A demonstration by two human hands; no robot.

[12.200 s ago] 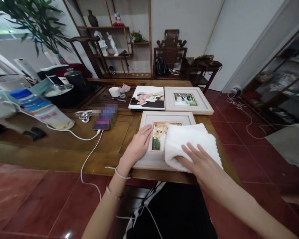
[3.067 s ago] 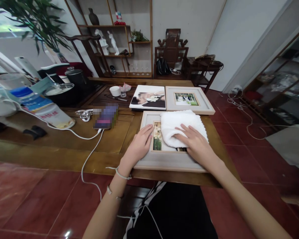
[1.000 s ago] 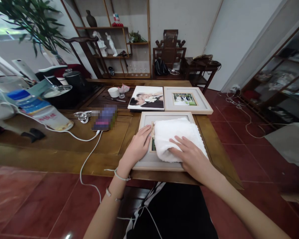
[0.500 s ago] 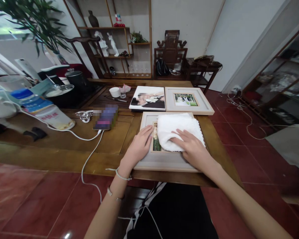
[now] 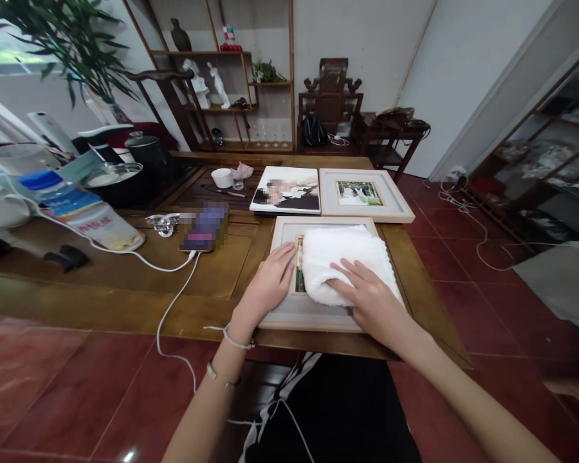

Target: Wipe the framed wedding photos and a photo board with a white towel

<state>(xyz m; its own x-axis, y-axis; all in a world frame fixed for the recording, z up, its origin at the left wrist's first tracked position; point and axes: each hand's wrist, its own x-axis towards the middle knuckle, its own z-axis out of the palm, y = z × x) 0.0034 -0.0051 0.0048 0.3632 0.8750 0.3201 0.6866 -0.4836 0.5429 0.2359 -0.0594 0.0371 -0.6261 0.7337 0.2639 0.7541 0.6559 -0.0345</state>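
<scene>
A light wooden picture frame [image 5: 313,318] lies flat near the table's front edge. Over its glass is a folded white cloth [image 5: 340,247], which hides most of the photo inside; a green strip of the photo shows at the left. My right hand [image 5: 367,289] presses on the cloth and grips its folded near edge, thumb partly hidden in the fold. Fingers stretched out flat, my left hand [image 5: 273,280] rests on the frame's left side and holds nothing.
Behind lie a second framed photo [image 5: 395,196] and a photo panel [image 5: 289,206]. Leftward are a phone [image 5: 202,231] on a white cable [image 5: 166,315], a tilted plastic bottle [image 5: 91,218], a white cup [image 5: 222,177] and a dark pot [image 5: 147,151].
My right hand has slid the cloth a little toward me and down over the frame. My left hand stays where it was.
</scene>
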